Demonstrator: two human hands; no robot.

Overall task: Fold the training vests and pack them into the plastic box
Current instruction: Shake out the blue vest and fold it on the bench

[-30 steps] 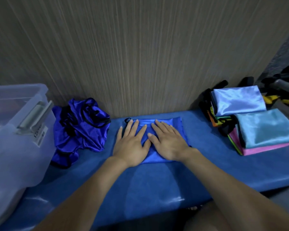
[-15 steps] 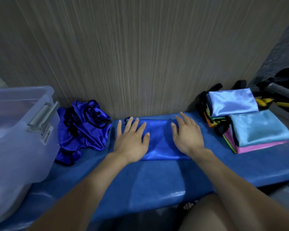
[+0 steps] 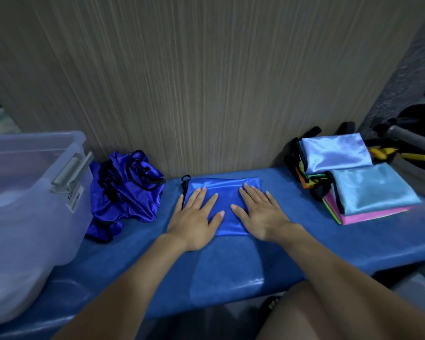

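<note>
A folded bright blue vest (image 3: 225,192) lies flat on the blue bench (image 3: 231,273) against the wall. My left hand (image 3: 194,217) presses flat on its left part, fingers straight and spread. My right hand (image 3: 259,212) presses flat on its right part in the same way. A crumpled dark blue vest (image 3: 125,195) sits to the left. The clear plastic box (image 3: 27,192) stands at the far left, its inside hazy. Folded vests in a pile (image 3: 368,192), light blue on top with pink beneath, lie at the right.
A wood-grain wall (image 3: 206,82) rises right behind the bench. Another folded pale blue vest (image 3: 334,150) tops a second pile at the back right. Metal and yellow equipment (image 3: 402,148) stands beyond the bench's right end. My knee (image 3: 317,312) is below the bench's front edge.
My hands slid apart across the folded blue vest half a second ago; the right hand has since come back inward. The vest stays flat in place.
</note>
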